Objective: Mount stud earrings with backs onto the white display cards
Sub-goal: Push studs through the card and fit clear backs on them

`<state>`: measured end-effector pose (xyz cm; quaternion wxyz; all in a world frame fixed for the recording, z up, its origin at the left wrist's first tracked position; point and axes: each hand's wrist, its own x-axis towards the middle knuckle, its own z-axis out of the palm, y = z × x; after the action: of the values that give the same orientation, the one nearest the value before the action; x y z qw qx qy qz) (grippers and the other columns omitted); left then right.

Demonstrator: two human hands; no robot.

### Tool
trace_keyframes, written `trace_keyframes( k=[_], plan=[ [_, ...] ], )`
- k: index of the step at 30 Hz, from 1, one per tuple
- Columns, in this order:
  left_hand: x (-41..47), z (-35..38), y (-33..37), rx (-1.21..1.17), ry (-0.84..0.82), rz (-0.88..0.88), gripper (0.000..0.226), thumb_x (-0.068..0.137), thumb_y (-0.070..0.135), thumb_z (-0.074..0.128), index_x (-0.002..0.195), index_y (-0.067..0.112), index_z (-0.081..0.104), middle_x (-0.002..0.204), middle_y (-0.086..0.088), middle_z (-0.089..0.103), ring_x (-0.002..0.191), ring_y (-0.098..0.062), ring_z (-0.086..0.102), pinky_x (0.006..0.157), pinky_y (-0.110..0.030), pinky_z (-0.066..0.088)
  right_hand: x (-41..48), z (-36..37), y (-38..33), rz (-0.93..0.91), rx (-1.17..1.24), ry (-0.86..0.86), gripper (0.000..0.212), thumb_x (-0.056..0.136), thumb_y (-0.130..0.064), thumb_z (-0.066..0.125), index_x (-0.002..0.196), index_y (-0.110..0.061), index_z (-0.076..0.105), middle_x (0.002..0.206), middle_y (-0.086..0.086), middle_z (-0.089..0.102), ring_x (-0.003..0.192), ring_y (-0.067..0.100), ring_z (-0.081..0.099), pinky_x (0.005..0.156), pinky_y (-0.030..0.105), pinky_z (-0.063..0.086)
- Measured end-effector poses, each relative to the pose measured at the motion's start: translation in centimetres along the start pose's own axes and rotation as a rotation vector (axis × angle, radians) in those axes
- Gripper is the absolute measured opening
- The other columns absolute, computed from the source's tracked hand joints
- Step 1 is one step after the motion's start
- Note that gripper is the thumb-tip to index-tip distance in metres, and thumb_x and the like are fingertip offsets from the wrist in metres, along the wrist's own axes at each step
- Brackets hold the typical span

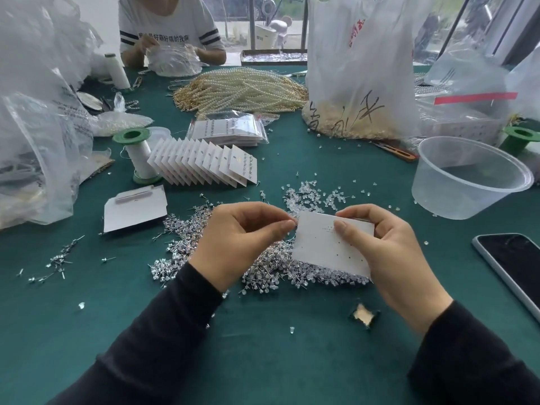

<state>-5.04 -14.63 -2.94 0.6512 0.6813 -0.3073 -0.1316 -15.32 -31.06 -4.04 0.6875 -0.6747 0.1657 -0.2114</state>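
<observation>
My right hand (388, 247) holds a white display card (318, 247) with small punched holes, thumb on its face, above the green table. My left hand (242, 238) pinches thumb and forefinger together at the card's left edge; whatever sits between the fingertips is too small to make out. Under both hands lies a heap of silver stud earrings (274, 270). Clear earring backs (315, 197) are scattered just beyond the card. A fanned row of filled cards (204, 165) stands further back on the left.
A clear plastic tub (467, 176) sits at the right, a phone (514, 264) at the right edge. Green-capped spools (137, 153), a card stack (134, 209), pearl strands (242, 89) and plastic bags (359, 68) crowd the back. Another person (172, 30) works across the table.
</observation>
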Motion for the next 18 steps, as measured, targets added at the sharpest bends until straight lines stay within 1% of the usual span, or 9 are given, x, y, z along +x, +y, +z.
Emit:
trace_keyframes(
  k=[2,3,5,6,9,10,13,16,18],
  plan=[
    [-0.1,0.6,0.0,-0.023,0.052,0.063,0.008,0.063,0.017,0.074,0.071,0.016,0.073,0.072,-0.001,0.072,0.067,-0.013,0.065,0.063,-0.02,0.052,-0.3,0.5,-0.2,0.03,0.089,-0.007,0.017,0.063,-0.025,0.073,0.078,-0.018,0.068,0.072,0.007,0.064,0.062,0.022,0.059,0.054,0.033,0.047],
    [-0.1,0.9,-0.1,0.025,0.072,0.091,0.006,0.065,0.015,0.074,0.071,0.018,0.073,0.072,-0.002,0.07,0.067,-0.019,0.064,0.063,-0.025,0.052,-0.5,0.7,-0.3,0.041,0.121,-0.011,0.019,0.061,-0.027,0.073,0.077,-0.018,0.068,0.07,0.009,0.063,0.06,0.022,0.058,0.053,0.032,0.047],
    [-0.1,1.1,-0.1,0.151,0.093,0.125,0.012,0.07,0.008,0.074,0.071,0.019,0.071,0.074,-0.008,0.068,0.069,-0.032,0.061,0.064,-0.037,0.051,-0.7,1.1,-0.5,0.053,0.151,-0.023,0.021,0.059,-0.027,0.074,0.077,-0.018,0.068,0.07,0.015,0.059,0.059,0.024,0.057,0.052,0.031,0.047],
    [-0.1,1.1,-0.2,0.179,0.104,0.136,0.012,0.071,0.007,0.073,0.072,0.019,0.071,0.073,-0.009,0.067,0.068,-0.031,0.061,0.064,-0.037,0.05,-0.8,1.1,-0.6,0.056,0.161,-0.029,0.02,0.06,-0.026,0.073,0.077,-0.018,0.068,0.07,0.016,0.058,0.06,0.024,0.057,0.053,0.032,0.047],
    [-0.2,1.1,0.0,0.148,0.14,0.142,0.012,0.071,0.01,0.074,0.07,0.021,0.07,0.068,-0.003,0.068,0.06,-0.013,0.059,0.059,-0.023,0.05,-0.8,1.0,-0.8,0.095,0.208,-0.042,0.016,0.061,-0.021,0.072,0.075,-0.017,0.067,0.068,0.013,0.061,0.057,0.024,0.058,0.051,0.031,0.048],
    [-0.3,1.1,0.0,0.152,0.146,0.144,0.013,0.071,0.01,0.074,0.07,0.022,0.069,0.067,-0.002,0.068,0.06,-0.011,0.059,0.059,-0.022,0.05,-0.7,1.0,-0.8,0.114,0.231,-0.048,0.015,0.062,-0.018,0.071,0.076,-0.015,0.067,0.066,0.012,0.062,0.054,0.022,0.059,0.049,0.03,0.049],
    [-0.5,1.4,0.0,0.17,0.161,0.142,0.013,0.072,0.009,0.073,0.07,0.022,0.069,0.067,-0.004,0.069,0.061,-0.014,0.059,0.061,-0.029,0.051,-0.6,1.1,-0.9,0.15,0.29,-0.069,0.016,0.064,-0.013,0.069,0.079,-0.01,0.063,0.062,0.007,0.065,0.051,0.017,0.061,0.044,0.024,0.05],
    [-0.6,1.6,0.0,0.188,0.165,0.165,0.01,0.072,0.011,0.073,0.071,0.02,0.069,0.067,-0.002,0.068,0.06,-0.015,0.06,0.06,-0.03,0.052,-0.6,1.1,-1.1,0.167,0.342,-0.075,0.017,0.065,-0.01,0.067,0.08,-0.006,0.062,0.062,0.006,0.066,0.05,0.016,0.061,0.044,0.022,0.049],
    [-0.5,1.4,-0.1,0.315,0.148,0.271,0.002,0.074,0.015,0.072,0.073,0.016,0.071,0.067,-0.003,0.068,0.058,-0.018,0.06,0.057,-0.031,0.052,-0.5,1.1,-1.1,0.178,0.354,-0.063,0.017,0.065,-0.01,0.067,0.08,-0.006,0.061,0.061,0.006,0.066,0.05,0.015,0.061,0.043,0.021,0.049]
  ],
)
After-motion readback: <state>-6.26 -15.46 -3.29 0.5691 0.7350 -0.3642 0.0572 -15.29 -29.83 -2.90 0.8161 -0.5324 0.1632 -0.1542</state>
